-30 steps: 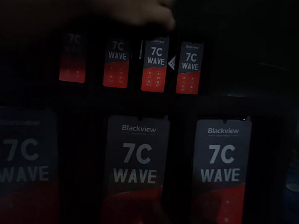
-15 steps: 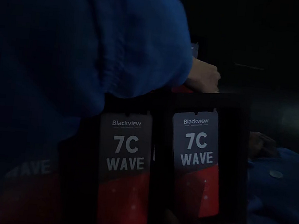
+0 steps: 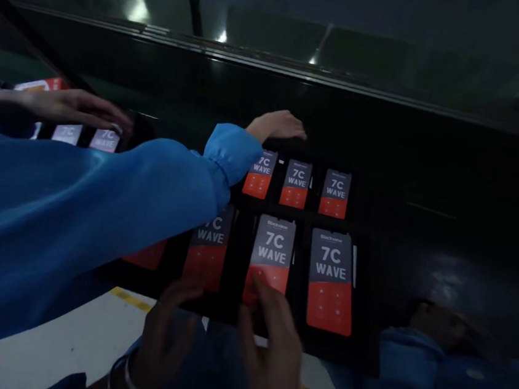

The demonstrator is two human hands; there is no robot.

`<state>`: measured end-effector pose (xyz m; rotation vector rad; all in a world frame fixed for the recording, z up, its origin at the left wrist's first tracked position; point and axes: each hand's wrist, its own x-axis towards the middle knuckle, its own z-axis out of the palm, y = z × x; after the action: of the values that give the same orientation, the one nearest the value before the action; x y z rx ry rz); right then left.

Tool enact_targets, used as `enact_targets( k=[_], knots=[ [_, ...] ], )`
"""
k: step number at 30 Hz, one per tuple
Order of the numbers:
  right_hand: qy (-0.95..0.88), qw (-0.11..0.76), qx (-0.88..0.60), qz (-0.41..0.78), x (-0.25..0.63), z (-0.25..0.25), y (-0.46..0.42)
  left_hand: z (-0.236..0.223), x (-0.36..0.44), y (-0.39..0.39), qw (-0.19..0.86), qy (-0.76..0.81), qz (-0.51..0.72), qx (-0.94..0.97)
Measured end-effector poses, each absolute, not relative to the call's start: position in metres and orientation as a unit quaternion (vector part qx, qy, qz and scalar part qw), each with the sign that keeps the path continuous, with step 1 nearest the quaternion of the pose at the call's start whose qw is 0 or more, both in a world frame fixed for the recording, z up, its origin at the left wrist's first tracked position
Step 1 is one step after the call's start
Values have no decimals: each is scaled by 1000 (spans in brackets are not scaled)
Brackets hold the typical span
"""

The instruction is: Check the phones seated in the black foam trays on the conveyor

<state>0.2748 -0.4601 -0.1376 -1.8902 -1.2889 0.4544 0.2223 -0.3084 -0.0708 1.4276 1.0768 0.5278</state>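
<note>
My left hand, dim and wearing bracelets, is at the near edge of a black tray. Its fingers are loosely bent and apart, close to the lower end of a phone with a grey and red "7C WAVE" front. Beside it, my right hand is open, thumb and forefinger apart, its fingertips over the red lower part of another such phone. Whether they touch it I cannot tell. A third phone lies in its slot on the right.
A co-worker's blue sleeve crosses the tray from the left, its hand above the back row of phones. Another hand is over phones at the far left. At right is a dark blue-clothed figure. White floor shows below.
The view has brightened and widened, now taking in both my hands and the back row. The blue sleeve fills less of the picture, and its hand appears further left.
</note>
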Motion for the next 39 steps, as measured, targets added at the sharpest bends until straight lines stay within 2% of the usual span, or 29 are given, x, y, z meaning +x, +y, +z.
enact_targets(
  k=[1, 3, 7, 10, 18, 29, 39],
  knots=[
    [-507, 378, -746, 208, 263, -136, -452, -84, 184, -336, 573, 485, 244, 613],
    [-496, 346, -760, 240, 243, -133, -435, -120, 126, -379, 463, 523, 311, 645],
    [-450, 337, -762, 320, 229, -132, -409, -166, 100, -391, 461, 525, 269, 663],
    [-394, 351, -756, 388, 228, -133, -404, -162, 112, -370, 509, 502, 281, 640],
    [-302, 392, -759, 423, 226, -139, -406, -160, 106, -367, 619, 477, 318, 537],
    [-290, 386, -770, 417, 232, -138, -394, -155, 103, -361, 661, 463, 291, 513],
    [-285, 356, -784, 421, 228, -135, -394, -153, 102, -361, 641, 469, 265, 547]
  ],
)
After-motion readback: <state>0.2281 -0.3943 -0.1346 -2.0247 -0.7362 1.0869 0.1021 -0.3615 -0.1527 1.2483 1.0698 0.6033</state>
